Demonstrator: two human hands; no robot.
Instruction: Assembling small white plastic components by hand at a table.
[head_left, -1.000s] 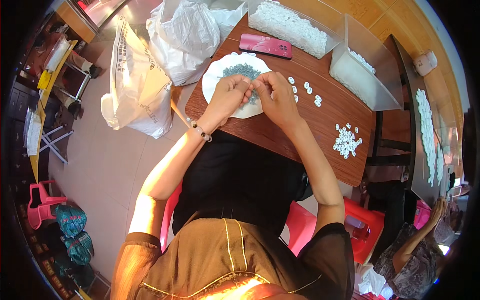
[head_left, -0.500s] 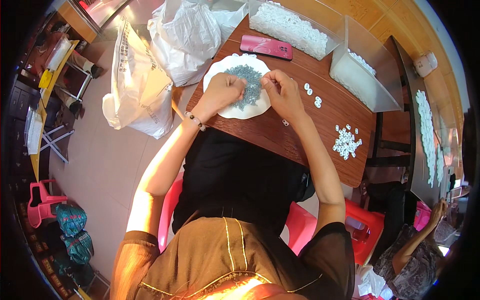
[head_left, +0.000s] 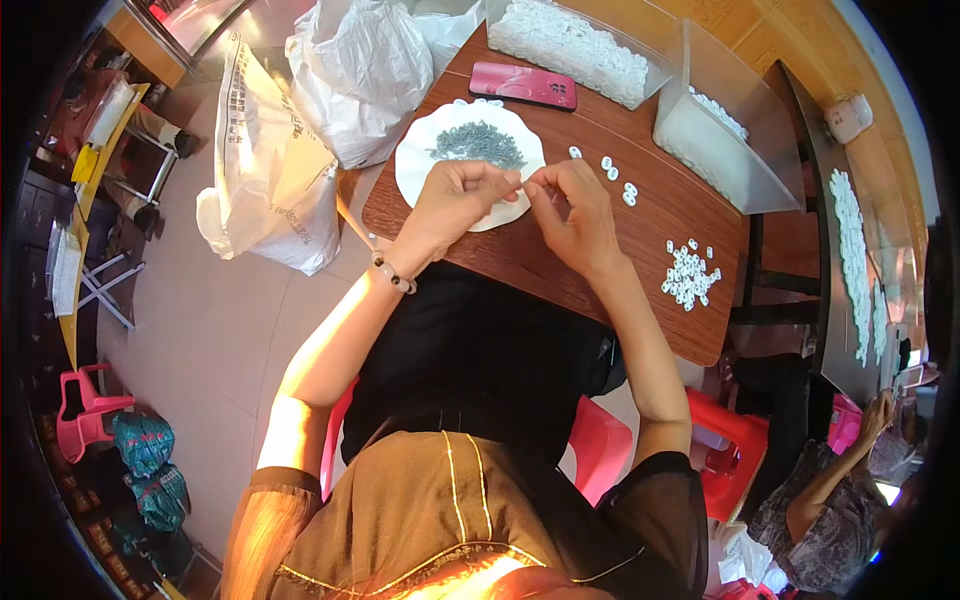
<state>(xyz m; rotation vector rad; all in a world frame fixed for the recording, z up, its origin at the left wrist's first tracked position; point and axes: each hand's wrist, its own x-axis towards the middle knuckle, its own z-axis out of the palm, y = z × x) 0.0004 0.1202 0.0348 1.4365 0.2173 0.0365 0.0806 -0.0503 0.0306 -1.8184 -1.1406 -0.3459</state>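
Two hands, left hand (head_left: 455,200) and right hand (head_left: 575,205), fingers pinching one small white piece (head_left: 522,186) over one plate (head_left: 420,170).

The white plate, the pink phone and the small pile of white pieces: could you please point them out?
white plate (head_left: 425,170), head view, bare left rim.
pink phone (head_left: 522,85), head view, middle of its back.
pile of white pieces (head_left: 688,275), head view, centre.

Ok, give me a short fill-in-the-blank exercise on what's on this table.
1. The small grey parts lie heaped on a round ____ plate.
2. The phone lying beyond the plate is ____ in colour.
3. The left hand and the right hand meet fingertip to fingertip over the near edge of the ____.

Missing words: white; pink; plate
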